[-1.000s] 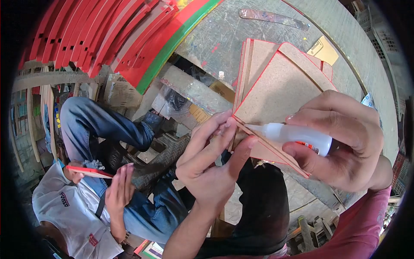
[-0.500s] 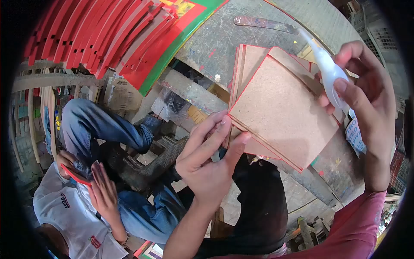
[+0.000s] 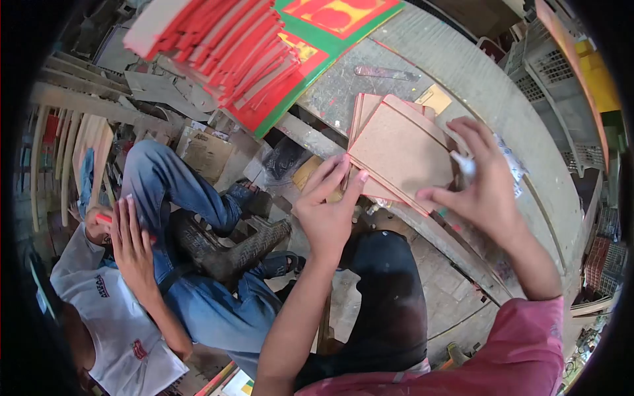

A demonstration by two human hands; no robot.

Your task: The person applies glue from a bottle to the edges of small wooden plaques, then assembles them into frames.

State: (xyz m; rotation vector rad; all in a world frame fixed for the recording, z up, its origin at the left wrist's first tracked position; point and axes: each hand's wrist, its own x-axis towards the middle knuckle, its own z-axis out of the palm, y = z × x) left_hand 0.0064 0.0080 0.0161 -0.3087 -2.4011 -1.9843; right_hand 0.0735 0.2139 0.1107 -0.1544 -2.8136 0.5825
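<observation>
Red-edged fibreboard panel (image 3: 401, 146) sits over similar boards (image 3: 365, 107) at the workbench (image 3: 485, 86) edge, its near-left corner pinched between the left hand's (image 3: 328, 208) thumb and fingers. The right hand (image 3: 485, 178) is spread wide, thumb by the near-right corner (whether it touches the white squeeze bottle (image 3: 465, 163) beside it, I cannot tell).

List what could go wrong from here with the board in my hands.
The narrow strip along the edge of the top board might shift out of line, as the left hand holds only one end of that edge.

The white bottle, partly hidden by the right hand, could drip or get knocked onto the board.

The overlapping boards look close to the edge of the table, so a push might slide them.
</observation>
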